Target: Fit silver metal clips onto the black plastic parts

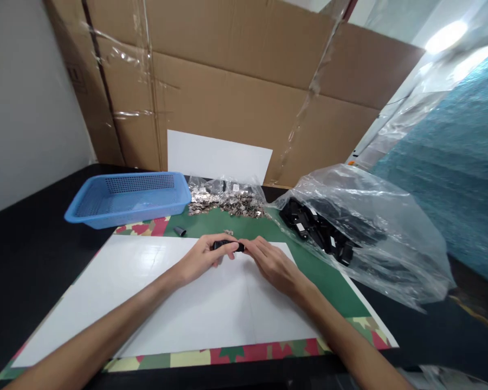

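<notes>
Above the white sheet point(174, 309), my left hand point(207, 253) is closed around a small black plastic part point(226, 245), thumb along its near side. My right hand point(270, 262) meets the part's right end with its fingertips pressed together; whether they pinch a small piece there is hidden. A few tiny metal pieces point(228, 232) lie just beyond the hands on the green mat point(211, 221). To the left of them rests a small dark grey cap-like piece point(179, 231).
A blue plastic basket point(130, 216) stands at the back left. Beside it are heaps of small metal pieces point(244, 206) in clear plastic. At the right, a clear bag point(398, 216) holds several black plastic parts point(317, 227). A cardboard wall point(228, 92) closes off the back.
</notes>
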{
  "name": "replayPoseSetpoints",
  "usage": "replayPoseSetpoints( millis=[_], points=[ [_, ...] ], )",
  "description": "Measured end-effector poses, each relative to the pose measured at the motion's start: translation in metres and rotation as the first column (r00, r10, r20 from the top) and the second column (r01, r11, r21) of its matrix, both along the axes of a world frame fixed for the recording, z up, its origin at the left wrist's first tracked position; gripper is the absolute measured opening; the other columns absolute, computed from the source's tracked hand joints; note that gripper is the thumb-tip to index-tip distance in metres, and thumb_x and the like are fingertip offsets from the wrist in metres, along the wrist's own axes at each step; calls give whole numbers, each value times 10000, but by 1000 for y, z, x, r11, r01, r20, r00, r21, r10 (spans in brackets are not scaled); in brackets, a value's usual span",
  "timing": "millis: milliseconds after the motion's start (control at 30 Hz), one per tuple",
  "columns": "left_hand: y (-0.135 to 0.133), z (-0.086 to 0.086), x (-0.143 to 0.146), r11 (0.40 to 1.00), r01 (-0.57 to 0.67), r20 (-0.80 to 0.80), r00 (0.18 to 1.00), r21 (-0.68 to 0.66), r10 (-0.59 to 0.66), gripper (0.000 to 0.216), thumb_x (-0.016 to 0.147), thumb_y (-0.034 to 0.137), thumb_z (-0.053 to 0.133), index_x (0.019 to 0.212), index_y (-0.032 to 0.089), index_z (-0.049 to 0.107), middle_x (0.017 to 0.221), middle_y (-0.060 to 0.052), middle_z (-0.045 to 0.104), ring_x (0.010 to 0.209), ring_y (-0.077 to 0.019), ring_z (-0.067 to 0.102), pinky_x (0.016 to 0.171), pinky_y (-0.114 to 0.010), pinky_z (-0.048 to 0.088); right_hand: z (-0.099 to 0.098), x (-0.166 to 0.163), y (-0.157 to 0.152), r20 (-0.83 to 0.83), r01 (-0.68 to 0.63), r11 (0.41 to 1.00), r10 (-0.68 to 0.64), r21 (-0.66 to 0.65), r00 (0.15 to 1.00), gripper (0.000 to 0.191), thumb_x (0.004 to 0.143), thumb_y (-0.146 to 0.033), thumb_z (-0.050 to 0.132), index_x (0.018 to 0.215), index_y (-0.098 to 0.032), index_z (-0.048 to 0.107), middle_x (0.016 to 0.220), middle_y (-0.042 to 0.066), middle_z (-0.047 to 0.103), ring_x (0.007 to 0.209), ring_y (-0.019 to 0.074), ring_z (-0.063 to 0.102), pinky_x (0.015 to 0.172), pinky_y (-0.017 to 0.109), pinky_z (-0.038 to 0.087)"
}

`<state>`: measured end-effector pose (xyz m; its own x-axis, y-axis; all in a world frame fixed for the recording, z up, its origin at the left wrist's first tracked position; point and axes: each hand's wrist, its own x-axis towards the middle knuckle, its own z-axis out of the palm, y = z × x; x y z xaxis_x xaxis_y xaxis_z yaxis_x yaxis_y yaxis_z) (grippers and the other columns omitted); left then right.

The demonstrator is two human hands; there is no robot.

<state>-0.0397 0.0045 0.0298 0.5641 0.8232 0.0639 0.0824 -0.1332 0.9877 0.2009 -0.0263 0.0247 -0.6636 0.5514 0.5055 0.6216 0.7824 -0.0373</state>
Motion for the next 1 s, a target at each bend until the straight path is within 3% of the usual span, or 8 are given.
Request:
replayPoseSetpoints(
  millis=[100, 200, 267, 433, 567, 767, 867, 1000],
  points=[
    [-4, -3, 4, 998, -61, 104, 993, -12, 61, 461, 928, 574, 638, 1153, 177, 702, 830, -36, 690, 599, -115, 522, 572, -245, 434, 8, 0, 11, -213, 7, 971, -60, -240, 975, 345, 1072, -299, 518, 1401, -215, 575, 1020, 76, 717, 910, 212, 661, 761, 333, 583],
    [-6, -10, 7, 974, -192, 194, 958, -119, 213, 664, 897, 573, 689, 1414, 216, 471, 870, -12, 685, 651, -129, 569, 643, -257, 468, 9, 1, 38, -323, 138, 900, -287, -414, 902, 354, 1077, -405, 468, 1320, -203, 627, 1059, 80, 723, 911, 200, 679, 742, 308, 553],
    [-4, -16, 8, 949, -281, 221, 926, -141, 307, 689, 882, 580, 707, 1407, 214, 451, 941, -24, 690, 711, -135, 593, 707, -269, 480, 4, -1, 60, -290, 322, 850, -460, -418, 839, 324, 1036, -437, 501, 1135, -184, 677, 956, 66, 730, 830, 206, 674, 724, 314, 528],
    [10, -29, 10, 921, -334, 344, 856, -200, 385, 591, 888, 610, 669, 1272, 174, 559, 899, -19, 653, 741, -149, 600, 722, -278, 475, -13, -19, 101, -245, 470, 800, -574, -373, 782, 197, 927, -383, 620, 925, -188, 594, 761, 43, 680, 721, 232, 647, 705, 330, 474],
    [16, -33, 11, 914, -344, 359, 843, -213, 401, 632, 839, 602, 708, 1264, 170, 529, 855, 5, 612, 690, -150, 629, 707, -294, 494, -15, -37, 109, -243, 491, 808, -573, -325, 783, 171, 975, -363, 554, 990, -193, 561, 789, 35, 642, 752, 237, 633, 717, 325, 449],
    [3, -28, 16, 945, -288, 288, 902, -154, 321, 520, 795, 557, 763, 1096, 160, 614, 804, 13, 582, 652, -150, 597, 643, -290, 468, -8, -78, 128, -120, 246, 891, -311, -381, 943, 57, 961, -233, 626, 1015, -225, 643, 1021, 14, 670, 910, 167, 639, 824, 260, 464],
    [-5, -22, 17, 967, -246, 227, 941, -60, 253, 416, 853, 542, 710, 998, 162, 618, 787, 22, 544, 699, -132, 520, 694, -276, 426, -12, -101, 142, -90, 283, 865, -348, -414, 933, 91, 951, -288, 689, 987, -213, 650, 1077, 38, 669, 959, 184, 640, 817, 273, 462],
    [-8, -18, 16, 987, -162, 163, 974, 7, 159, 379, 888, 529, 678, 871, 165, 577, 736, 44, 446, 697, -122, 414, 672, -267, 342, -17, -116, 152, -65, 413, 777, -499, -475, 864, 237, 927, -419, 736, 926, -197, 654, 1009, 66, 699, 948, 230, 654, 780, 299, 455]
  ],
)
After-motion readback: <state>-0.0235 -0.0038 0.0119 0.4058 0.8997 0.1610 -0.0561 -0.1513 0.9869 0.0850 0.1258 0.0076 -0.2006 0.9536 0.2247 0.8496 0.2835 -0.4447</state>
